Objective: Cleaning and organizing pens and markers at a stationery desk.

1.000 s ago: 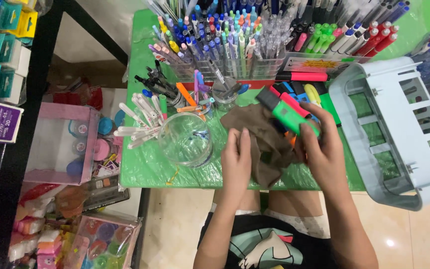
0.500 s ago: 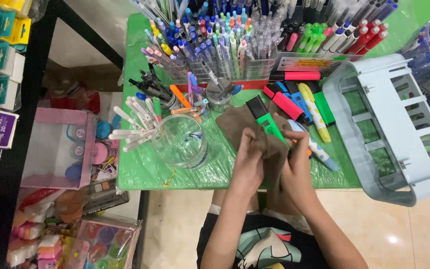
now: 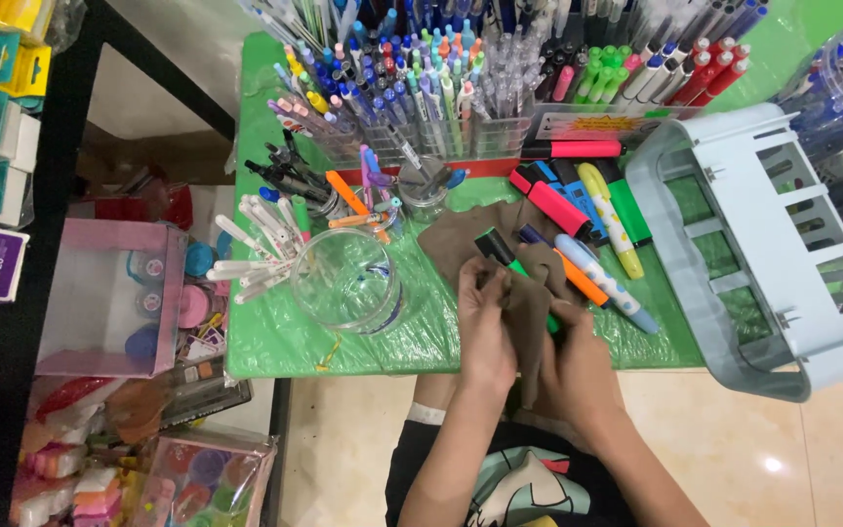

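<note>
A person's two hands work together at the near edge of a green-covered table (image 3: 275, 342). The left hand (image 3: 485, 327) pinches a green marker (image 3: 501, 256) near its black cap, fingers curled around the barrel. The right hand (image 3: 578, 366) is clenched over the marker's near end through a brown cloth (image 3: 529, 312), which wraps the lower part of the marker and spreads out on the table toward the far side. The marker lies tilted, cap pointing far and left, just above the table between the hands.

Just right of the cloth lie loose markers: an orange one (image 3: 578, 278), a white and blue one (image 3: 602, 283), a yellow one (image 3: 609, 220), a pink one (image 3: 558, 207) and a green one (image 3: 628, 203). Left of the hands stands a clear round jar (image 3: 348, 283), with white pens (image 3: 246, 259) fanned beside it. Along the far edge, clear racks (image 3: 441, 146) hold rows of upright pens. A pale grey plastic basket (image 3: 763, 244) lies on its side at the right.
</note>
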